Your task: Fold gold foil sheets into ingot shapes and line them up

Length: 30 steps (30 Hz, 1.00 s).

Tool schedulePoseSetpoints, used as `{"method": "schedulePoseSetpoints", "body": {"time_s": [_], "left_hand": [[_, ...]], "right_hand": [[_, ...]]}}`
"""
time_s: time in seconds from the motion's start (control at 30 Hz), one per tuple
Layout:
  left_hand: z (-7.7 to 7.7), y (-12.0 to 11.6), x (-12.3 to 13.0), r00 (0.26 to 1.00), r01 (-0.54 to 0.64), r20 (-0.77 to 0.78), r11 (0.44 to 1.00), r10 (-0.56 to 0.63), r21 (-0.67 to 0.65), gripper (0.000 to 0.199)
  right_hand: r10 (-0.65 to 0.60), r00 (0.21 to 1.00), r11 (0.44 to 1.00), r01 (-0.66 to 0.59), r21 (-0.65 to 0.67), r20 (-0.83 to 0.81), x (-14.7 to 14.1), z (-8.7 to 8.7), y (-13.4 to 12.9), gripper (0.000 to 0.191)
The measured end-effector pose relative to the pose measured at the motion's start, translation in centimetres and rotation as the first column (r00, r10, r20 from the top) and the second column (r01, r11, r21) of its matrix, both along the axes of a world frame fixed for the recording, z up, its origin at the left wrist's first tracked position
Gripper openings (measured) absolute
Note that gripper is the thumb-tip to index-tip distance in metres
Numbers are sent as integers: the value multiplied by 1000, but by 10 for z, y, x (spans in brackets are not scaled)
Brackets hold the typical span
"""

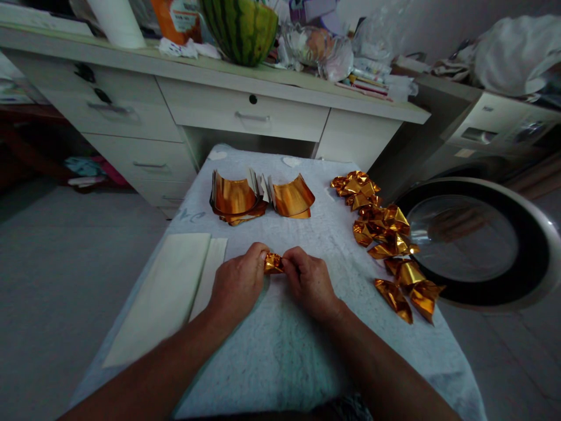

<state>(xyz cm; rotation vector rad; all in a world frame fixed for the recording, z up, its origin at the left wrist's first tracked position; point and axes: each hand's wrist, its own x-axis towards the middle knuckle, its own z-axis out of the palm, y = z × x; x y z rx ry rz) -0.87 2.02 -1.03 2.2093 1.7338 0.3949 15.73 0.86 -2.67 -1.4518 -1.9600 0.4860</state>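
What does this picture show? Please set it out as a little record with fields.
Left hand: holds one end of a small gold foil piece
Right hand: holds its other end
Beyond hands: two groups of curved gold sheets
Table, right side: folded gold pieces
Table, left side: pale sheets
Background: counter with watermelon, open washing-machine door to the right

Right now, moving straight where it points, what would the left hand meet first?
Past the gold foil piece it holds, the left hand would probably meet the right stack of gold foil sheets; depth is unclear.

Fingers (pixel 258 251) hide both ends of the gold foil piece (pixel 273 264); the top edge crops the watermelon (pixel 239 29).
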Motion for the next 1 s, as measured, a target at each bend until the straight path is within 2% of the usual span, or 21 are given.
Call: {"method": "schedulePoseSetpoints", "body": {"time_s": [0.07,0.17,0.27,0.5,0.6,0.73,0.83,1.0], "left_hand": [[-1,0,0,1000,22,11,1000,-22,-2,31],[-3,-1,0,993,104,49,995,-103,-6,31],[-4,-3,1,987,133,94,991,-133,3,31],[-2,-1,0,994,45,99,998,-49,45,30],[-2,-1,0,992,53,108,997,-58,47,30],[-2,-3,1,985,123,122,992,-124,18,30],[-2,-4,1,984,129,124,992,-129,5,31],[0,-2,0,987,39,156,999,-34,-27,29]], "right_hand": [[2,1000,1000,-2,6,-8,1,0,0,18],[-72,997,997,72,-2,-26,2,-1,1,18],[-129,991,991,128,-43,-38,1,0,1,17],[-30,998,997,25,-76,-59,0,4,1,20],[-6,999,998,3,-65,-42,1,3,1,20],[-68,997,995,64,-70,-44,1,2,2,20],[-101,994,992,97,-84,-49,1,1,2,21],[8,997,994,-16,-108,-71,1,3,2,22]]}}
